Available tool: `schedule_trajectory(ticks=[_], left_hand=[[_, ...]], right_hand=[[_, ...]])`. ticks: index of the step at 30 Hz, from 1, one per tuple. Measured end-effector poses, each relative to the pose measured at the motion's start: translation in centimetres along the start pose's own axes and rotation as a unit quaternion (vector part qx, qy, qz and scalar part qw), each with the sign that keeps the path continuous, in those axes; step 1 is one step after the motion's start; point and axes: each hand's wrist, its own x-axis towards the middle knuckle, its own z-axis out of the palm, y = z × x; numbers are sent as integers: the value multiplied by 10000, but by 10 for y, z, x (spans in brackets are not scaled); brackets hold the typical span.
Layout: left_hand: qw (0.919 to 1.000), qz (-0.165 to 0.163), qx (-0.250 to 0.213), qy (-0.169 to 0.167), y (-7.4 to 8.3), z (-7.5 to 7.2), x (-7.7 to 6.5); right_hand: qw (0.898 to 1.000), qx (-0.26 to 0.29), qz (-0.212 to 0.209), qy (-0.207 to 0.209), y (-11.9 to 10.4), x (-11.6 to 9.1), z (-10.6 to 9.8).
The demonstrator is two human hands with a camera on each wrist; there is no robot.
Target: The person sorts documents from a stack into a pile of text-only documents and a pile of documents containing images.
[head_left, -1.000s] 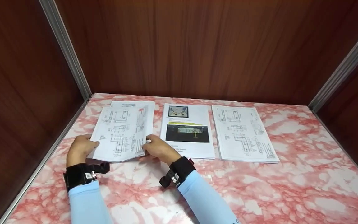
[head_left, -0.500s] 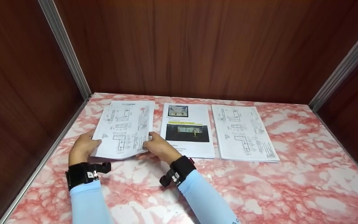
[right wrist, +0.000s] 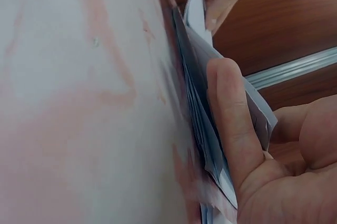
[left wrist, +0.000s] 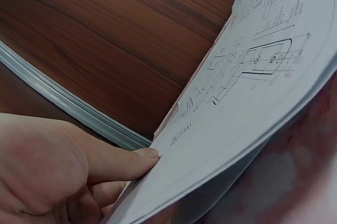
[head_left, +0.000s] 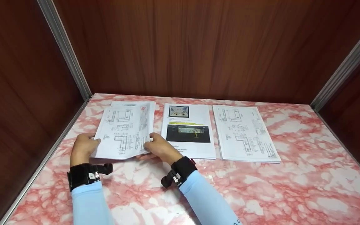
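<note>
A thin sheaf of printed drawing sheets [head_left: 120, 131] lies slanted over another stack of paper [head_left: 152, 109], whose top and right edges stick out behind it. My left hand [head_left: 83, 147] pinches the sheaf's left edge, thumb on top, as the left wrist view shows on the paper [left wrist: 231, 113]. At the near right corner my right hand [head_left: 161, 147] grips the same sheets, its thumb above and fingers underneath. Their near right edge bows upward. In the right wrist view, layered paper edges [right wrist: 194, 97] sit below the fingers [right wrist: 229, 108].
To the right lies a stack with colour pictures [head_left: 190, 150], and beyond it another stack of drawings [head_left: 245, 134]. All rest on a red-and-white marbled table [head_left: 261, 193]. Dark wood panels [head_left: 198, 50] with metal corner posts [head_left: 67, 47] enclose the back and sides.
Both hands have shifted the held sheaf slightly right and away from me. My left hand moved a little inward; the other stacks stayed put.
</note>
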Motion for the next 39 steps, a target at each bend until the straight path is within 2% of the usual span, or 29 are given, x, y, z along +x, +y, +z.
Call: schedule_trajectory(ticks=[5, 9, 11, 13, 16, 20, 23, 30, 35, 39], left_hand=[[9996, -63, -254, 105, 3, 2, 1], [9969, -116, -782, -20, 9, 1, 3], [9930, -84, -1175, -116, 13, 2, 4], [9878, -24, -1544, -194, 18, 4, 4], [9829, 193, -1803, -312, 28, 10, 4], [9812, 366, -1797, -595, 42, 23, 4], [9827, 357, -1649, -759, 52, 31, 4], [9866, 422, -1381, -765, 79, 49, 3], [9861, 671, -1320, -750, 96, 79, -2], [9857, 863, -1231, -762, 118, 108, -8]], right_hand=[[9995, -80, -208, 210, -3, 1, -2], [9965, -523, -437, 480, -11, 0, -9], [9945, -668, -514, 615, -16, -1, -15], [9940, -595, -595, 696, -21, -3, -21], [9938, -418, -690, 765, -26, -6, -32], [9933, -155, -786, 828, -30, -7, -48], [9926, 15, -835, 884, -34, -7, -59], [9901, -154, -978, 993, -50, -18, -83], [9881, -464, -957, 1109, -53, -36, -110], [9849, -806, -968, 1184, -61, -57, -146]])
